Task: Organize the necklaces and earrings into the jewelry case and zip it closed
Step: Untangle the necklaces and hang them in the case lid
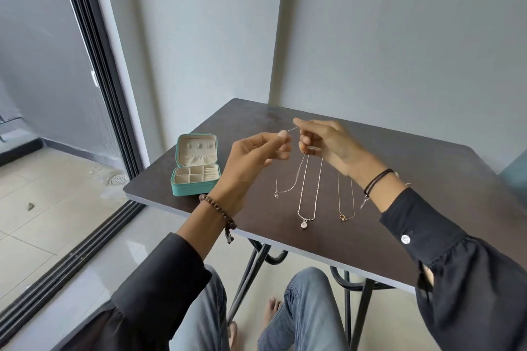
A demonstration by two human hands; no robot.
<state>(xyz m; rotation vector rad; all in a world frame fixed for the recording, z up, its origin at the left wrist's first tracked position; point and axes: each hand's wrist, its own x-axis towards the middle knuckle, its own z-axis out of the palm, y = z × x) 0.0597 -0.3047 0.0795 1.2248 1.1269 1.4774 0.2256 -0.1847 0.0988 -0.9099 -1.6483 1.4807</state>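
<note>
A thin silver necklace with a small heart pendant is held up over the middle of the dark tabletop. A short stretch of its chain runs taut between the two hands, and the rest hangs down in a loop, with the pendant low at the tabletop. The left hand pinches one end between thumb and forefinger, its fingers closed tight on the chain and the others loosely curled. The right hand pinches the other end, its fingers pressed together on the fine links.

Just to the right lies a second necklace with a round pale pendant. Its two strands run straight up the tabletop and pass under the right hand; whether that hand touches them cannot be told. Further right lies a gold necklace with a small ring pendant, its upper part hidden behind the right wrist.

The teal jewelry case stands open near the left front corner of the tabletop, well apart from the necklaces. Its lid is upright and its cream compartments face up.

A brown beaded bracelet circles the left wrist and black cord bands the right; both arms wear dark sleeves. Below the table edge are jeans-clad knees and bare feet on a pale tiled floor.
</note>
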